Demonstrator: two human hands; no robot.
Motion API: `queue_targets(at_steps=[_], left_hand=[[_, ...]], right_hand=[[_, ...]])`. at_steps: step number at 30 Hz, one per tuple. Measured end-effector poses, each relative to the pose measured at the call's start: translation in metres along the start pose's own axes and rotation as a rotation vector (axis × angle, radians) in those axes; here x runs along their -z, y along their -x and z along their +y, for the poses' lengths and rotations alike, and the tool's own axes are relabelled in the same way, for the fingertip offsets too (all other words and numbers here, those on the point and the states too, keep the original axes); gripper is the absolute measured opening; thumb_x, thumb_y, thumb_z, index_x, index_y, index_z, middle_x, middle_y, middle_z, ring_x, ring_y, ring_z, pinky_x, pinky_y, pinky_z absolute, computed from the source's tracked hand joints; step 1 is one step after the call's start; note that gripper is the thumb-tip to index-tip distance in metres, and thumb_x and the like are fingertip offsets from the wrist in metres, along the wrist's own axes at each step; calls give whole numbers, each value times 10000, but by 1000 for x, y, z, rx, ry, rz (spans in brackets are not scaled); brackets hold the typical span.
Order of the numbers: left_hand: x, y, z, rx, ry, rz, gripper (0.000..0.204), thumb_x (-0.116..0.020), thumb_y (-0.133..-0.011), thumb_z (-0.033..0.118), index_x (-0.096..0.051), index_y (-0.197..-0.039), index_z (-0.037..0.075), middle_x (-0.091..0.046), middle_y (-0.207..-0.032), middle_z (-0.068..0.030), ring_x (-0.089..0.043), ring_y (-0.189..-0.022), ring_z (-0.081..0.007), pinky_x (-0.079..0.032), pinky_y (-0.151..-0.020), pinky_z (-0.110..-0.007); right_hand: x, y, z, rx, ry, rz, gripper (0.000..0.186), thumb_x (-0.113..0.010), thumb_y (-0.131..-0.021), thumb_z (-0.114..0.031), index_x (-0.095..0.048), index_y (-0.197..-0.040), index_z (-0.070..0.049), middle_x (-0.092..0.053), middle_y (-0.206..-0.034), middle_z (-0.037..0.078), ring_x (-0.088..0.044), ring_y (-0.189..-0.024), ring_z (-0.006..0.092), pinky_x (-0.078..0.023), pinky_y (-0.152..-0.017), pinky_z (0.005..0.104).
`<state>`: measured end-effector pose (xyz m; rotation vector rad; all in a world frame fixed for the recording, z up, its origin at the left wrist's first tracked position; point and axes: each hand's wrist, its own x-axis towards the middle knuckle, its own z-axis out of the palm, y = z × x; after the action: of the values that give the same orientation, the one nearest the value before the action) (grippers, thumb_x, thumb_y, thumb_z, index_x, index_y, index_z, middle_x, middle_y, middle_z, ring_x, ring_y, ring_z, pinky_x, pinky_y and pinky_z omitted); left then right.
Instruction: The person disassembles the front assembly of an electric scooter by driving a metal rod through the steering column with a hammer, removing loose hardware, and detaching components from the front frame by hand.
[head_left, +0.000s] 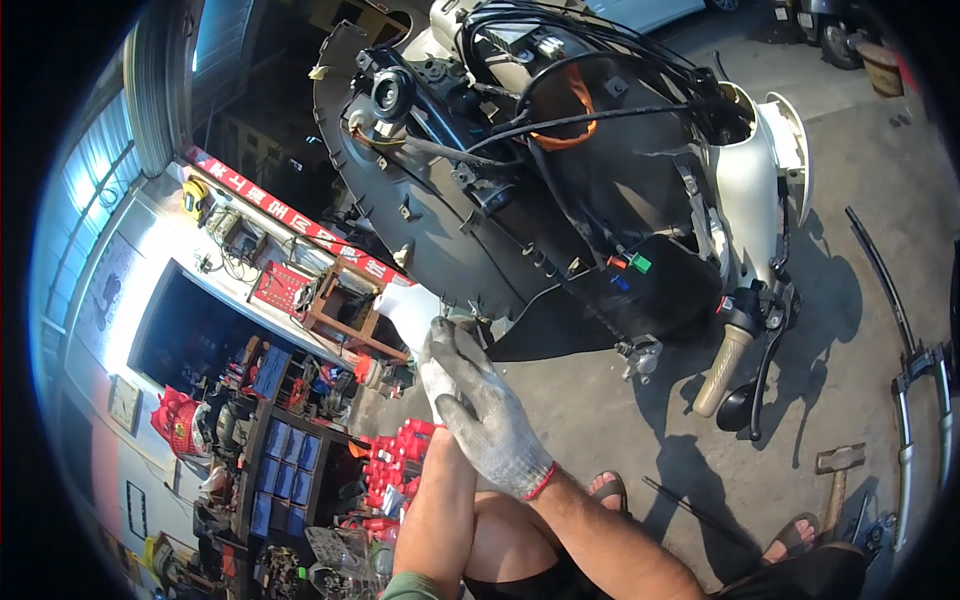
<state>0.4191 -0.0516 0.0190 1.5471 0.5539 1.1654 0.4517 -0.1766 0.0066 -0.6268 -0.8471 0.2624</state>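
- Fingers point(465, 352) of the right hand point(486, 418), in a pale glove with a red cuff point(540, 482), lie nearly straight and close together, pointing away from the person; whether they grip anything I cannot tell.
- Left hand point(433, 386), also gloved, is mostly hidden behind the right; how far its fingers are open, and whether it holds anything, I cannot tell.
- A white part point(407, 312) lies just beyond the fingertips, at the near-left edge of the scooter body point(420, 225); contact is unclear.
- The scooter body fills the upper middle, dark inner side showing, crossed by black cables point(610, 118).
- Red, green and blue connectors point(640, 263) sit above a black sheet point(570, 318).
- To the right, a beige grip point(722, 372) hangs beside a lever point(765, 385).
- A hammer point(838, 462) is on the floor point(590, 410), near the person's foot point(790, 540).
- Left, a rack point(285, 465) holds blue bins.
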Motion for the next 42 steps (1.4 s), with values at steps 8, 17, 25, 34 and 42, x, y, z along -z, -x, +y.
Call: queue_targets(at_steps=[8,17,25,34,42], left_hand=[[34,-37,24,47,7,192,317,-501,-1021,369,-556,-834,119,-371,-555,38,-336,-393,-111,-257,-364,-272],[-4,11,12,11,-195,24,379,-505,-1014,385,-643,-931,43,-575,-671,-17,-515,-517,-108,-402,-470,-246],[-35,48,33,76,-473,-343,300,-504,-1010,299,-614,-896,45,-560,-663,1,-476,-520,-65,-388,-477,-226],[-32,40,33,126,10,-323,354,-475,-1034,271,-582,-1285,46,-658,-983,-43,-584,-737,-82,-485,-655,-229],[16,2,35,-28,-22,74,272,-577,-994,327,-578,-910,69,-522,-672,-14,-496,-536,-140,-422,-478,-285]], right_hand=[[-4,38,-18,-139,-4,-218,674,-593,-926,-116,-286,-1525,-93,-417,-1455,260,-446,-1333,378,-406,-1071,399],[31,42,-1,-370,-404,149,369,-473,-1025,-138,-511,-1346,41,-617,-1274,129,-581,-1139,138,-458,-983,299],[48,1,-23,-208,-485,242,330,-441,-1034,-86,-540,-1320,43,-593,-1300,94,-567,-1177,152,-439,-1029,281],[34,12,-2,-315,-569,298,254,-407,-1020,-46,-566,-1207,18,-631,-1142,66,-606,-1040,154,-476,-975,311],[-14,17,-16,-59,-113,-153,549,-522,-988,-92,-328,-1484,41,-392,-1510,210,-366,-1412,262,-305,-1135,339]])
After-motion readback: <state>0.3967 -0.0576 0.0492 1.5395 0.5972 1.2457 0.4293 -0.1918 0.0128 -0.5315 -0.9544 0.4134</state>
